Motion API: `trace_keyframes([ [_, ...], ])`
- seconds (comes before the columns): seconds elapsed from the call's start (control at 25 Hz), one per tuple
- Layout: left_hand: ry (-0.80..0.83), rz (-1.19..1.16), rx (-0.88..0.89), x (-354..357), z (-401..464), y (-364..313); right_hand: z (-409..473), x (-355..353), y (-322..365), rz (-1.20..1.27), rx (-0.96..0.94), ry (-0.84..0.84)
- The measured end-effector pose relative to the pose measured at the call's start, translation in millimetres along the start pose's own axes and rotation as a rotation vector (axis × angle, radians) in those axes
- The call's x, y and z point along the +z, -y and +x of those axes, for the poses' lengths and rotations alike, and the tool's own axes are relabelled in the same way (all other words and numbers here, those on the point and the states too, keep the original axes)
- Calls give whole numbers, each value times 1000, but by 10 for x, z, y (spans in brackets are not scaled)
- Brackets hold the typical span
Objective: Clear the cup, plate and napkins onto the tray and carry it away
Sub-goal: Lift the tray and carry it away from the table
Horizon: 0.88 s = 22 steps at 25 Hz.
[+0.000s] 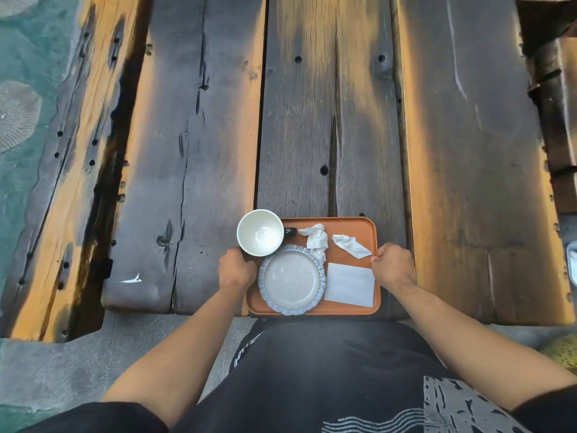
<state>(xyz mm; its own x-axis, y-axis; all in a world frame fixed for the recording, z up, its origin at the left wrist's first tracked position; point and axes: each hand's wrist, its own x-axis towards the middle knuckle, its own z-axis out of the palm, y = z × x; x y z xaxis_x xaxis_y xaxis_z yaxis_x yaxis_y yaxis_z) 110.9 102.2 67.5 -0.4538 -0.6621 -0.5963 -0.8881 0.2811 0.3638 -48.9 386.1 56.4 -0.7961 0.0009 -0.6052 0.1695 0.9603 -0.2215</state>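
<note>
No readable text, small white mark on black object (290,231) illegible

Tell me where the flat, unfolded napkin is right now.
In the head view, the flat napkin lies in the near right corner of the orange tray, beside the plate and just inside the right hand.

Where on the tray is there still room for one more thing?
Little room. The tray is bare only along its far edge, beyond the crumpled napkins, up to the far right corner. Elsewhere the cup, plate and flat napkin crowd it, and both hands hold the sides.
</note>
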Motion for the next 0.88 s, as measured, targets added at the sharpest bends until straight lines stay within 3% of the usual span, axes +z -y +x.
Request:
trace_keyframes([
  [0.36,-3,-53,-5,-165,-93,182,-136,-79,215,-31,-62,-29],
  [0.88,-216,-193,-219,-71,-828,609,-117,-187,576,-156,-372,34],
])
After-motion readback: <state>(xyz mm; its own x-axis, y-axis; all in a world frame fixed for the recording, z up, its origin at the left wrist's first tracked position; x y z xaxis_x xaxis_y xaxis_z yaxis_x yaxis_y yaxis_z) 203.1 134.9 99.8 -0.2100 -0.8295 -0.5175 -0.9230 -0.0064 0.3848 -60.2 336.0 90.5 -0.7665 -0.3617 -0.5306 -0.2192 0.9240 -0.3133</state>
